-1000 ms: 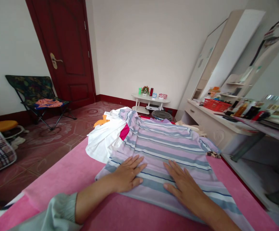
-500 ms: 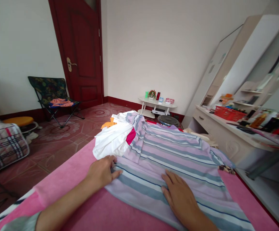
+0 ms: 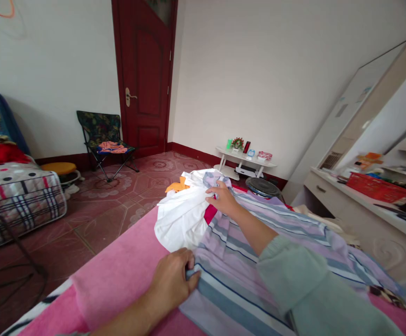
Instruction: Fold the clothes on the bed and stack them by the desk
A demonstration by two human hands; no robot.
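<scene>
A striped shirt (image 3: 236, 254) in lilac, grey and white is spread over the pink bed cover (image 3: 126, 261). At its near left edge, my left hand (image 3: 175, 277) is closed on the fabric, thumb on top and fingers curled. My right hand (image 3: 223, 199) reaches across to the far left part of the shirt, by its bunched sleeve (image 3: 214, 178). Its thumb and forefinger are apart, over a white garment (image 3: 182, 212). A bit of dark pink cloth (image 3: 209, 213) shows below that hand. My right forearm hides part of the shirt.
An orange cloth (image 3: 177, 185) pokes out past the white garment. Right of the bed stands a dresser (image 3: 328, 196) with a red basket (image 3: 379, 187). Beyond the bed are a low white table (image 3: 246, 157) and a folding chair (image 3: 103, 133) holding clothes.
My right hand has lifted off the middle of the shirt and moved forward and left to the sleeve. My left hand stays on the shirt's edge. The view has turned left.
</scene>
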